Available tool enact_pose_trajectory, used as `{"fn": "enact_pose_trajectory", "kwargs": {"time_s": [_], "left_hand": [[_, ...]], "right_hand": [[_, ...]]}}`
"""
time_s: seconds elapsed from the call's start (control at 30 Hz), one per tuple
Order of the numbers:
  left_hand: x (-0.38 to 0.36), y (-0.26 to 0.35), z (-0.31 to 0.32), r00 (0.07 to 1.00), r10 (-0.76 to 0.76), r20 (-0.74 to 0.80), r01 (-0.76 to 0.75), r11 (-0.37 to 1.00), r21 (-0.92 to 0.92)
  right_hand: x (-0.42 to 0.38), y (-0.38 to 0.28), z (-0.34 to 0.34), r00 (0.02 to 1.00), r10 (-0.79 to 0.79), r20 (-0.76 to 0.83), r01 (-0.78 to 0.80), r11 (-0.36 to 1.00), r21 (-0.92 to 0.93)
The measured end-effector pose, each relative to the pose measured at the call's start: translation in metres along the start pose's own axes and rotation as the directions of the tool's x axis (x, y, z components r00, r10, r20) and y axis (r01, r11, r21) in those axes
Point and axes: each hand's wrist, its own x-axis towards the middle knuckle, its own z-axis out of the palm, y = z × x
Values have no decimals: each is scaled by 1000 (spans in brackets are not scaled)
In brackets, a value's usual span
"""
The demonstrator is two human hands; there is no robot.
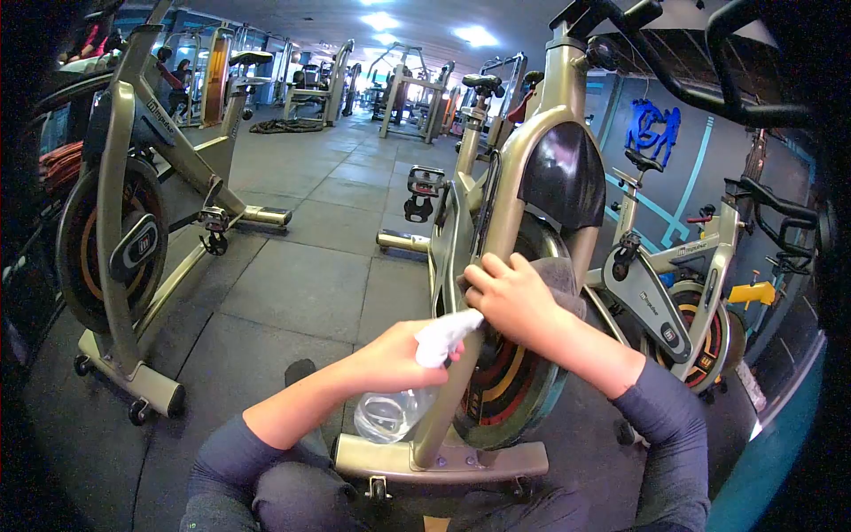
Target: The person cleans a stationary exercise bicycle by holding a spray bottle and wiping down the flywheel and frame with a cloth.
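Note:
My left hand [403,356] is wrapped round the neck of a clear spray bottle [386,415] with a white spray head [443,338], held low beside the front fork of a spin bike [502,208]. A grey cloth [560,282] is bunched under my right hand [510,297], whose fingers curl over it against the bike's frame, just above the spray head. Behind the fork, the bike's flywheel [505,383] shows its red and orange rings.
Another spin bike [121,191] stands at the left, and one more [651,297] at the right with a yellow part [752,293] beside it. The near bike's front foot [381,457] lies low in front. Weight machines [417,93] and a distant person [182,78] are farther back.

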Motion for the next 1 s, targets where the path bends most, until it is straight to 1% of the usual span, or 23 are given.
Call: {"fn": "enact_pose_trajectory", "kwargs": {"time_s": [0.07, 0.1, 0.17, 0.2, 0.27, 0.3, 0.37, 0.4, 0.43, 0.47, 0.5, 0.53, 0.57, 0.6, 0.63, 0.7, 0.77, 0.83, 0.87, 0.9, 0.97, 1.0], "left_hand": [[-3, -6, 3, 991, 32, 132, -33, 999, 7], [-6, 4, 3, 978, 15, 206, -28, 998, 59], [-7, 1, 5, 951, 59, 302, -96, 990, 108], [-7, 1, 4, 951, 58, 303, -94, 990, 106], [-8, 2, -1, 921, 85, 380, -164, 970, 179], [-9, 5, -4, 921, 85, 381, -161, 971, 175], [-14, 13, -10, 927, 107, 360, -185, 964, 190], [-18, 13, -12, 931, 129, 340, -183, 974, 132], [-22, 15, -15, 932, 126, 339, -181, 974, 136], [-28, 20, -16, 946, 89, 311, -118, 990, 77], [-32, 22, -18, 958, 50, 283, -57, 998, 17], [-34, 22, -20, 959, 49, 278, -57, 998, 22], [-37, 21, -21, 950, 7, 312, -4, 1000, -10], [-38, 20, -21, 936, -35, 350, 52, 998, -41], [-39, 18, -20, 936, -39, 350, 57, 998, -40], [-37, 15, -14, 889, 76, 452, -105, 994, 38], [-37, 11, -11, 878, 63, 475, -79, 997, 15], [-35, 13, -12, 848, 120, 516, -184, 980, 75], [-37, 15, -12, 866, 111, 487, -133, 991, 11], [-38, 17, -12, 867, 112, 485, -132, 991, 8], [-40, 20, -14, 879, 132, 458, -134, 991, -30], [-39, 20, -14, 868, 125, 481, -151, 988, 17]], "right_hand": [[5, 9, 0, 998, 23, -58, -25, 999, -31], [7, 13, -3, 995, 44, -88, -50, 997, -61], [9, 17, -9, 996, 85, 3, -85, 996, -30], [7, 14, -7, 996, 85, 6, -85, 996, -28], [0, -2, 1, 996, 79, -35, -81, 994, -69], [-5, -13, 3, 997, 64, 44, -62, 997, -43], [-14, -36, 1, 978, -13, 207, 7, 999, 31], [-20, -48, 6, 980, -29, 196, 14, 997, 77], [-25, -60, 11, 982, -44, 183, 22, 992, 123], [-29, -69, 12, 971, -81, 227, 66, 995, 70], [-30, -73, 10, 967, -81, 243, 73, 996, 42], [-28, -70, 10, 969, -72, 238, 65, 997, 41], [-26, -65, 10, 970, -64, 234, 56, 998, 42], [-23, -58, 9, 981, -38, 188, 34, 999, 27], [-18, -50, 4, 986, -9, 165, 13, 1000, -27], [-9, -35, -1, 984, 118, 133, -109, 991, -77], [-10, -37, -3, 982, 131, 137, -122, 990, -72], [-17, -59, 0, 978, 127, 167, -90, 973, -215], [-23, -71, 3, 971, 87, 222, -48, 983, -177], [-28, -85, 1, 948, 29, 318, 2, 995, -97], [-43, -113, 14, 955, 9, 298, 4, 999, -46], [-44, -115, 16, 955, 6, 297, 8, 999, -46]]}}
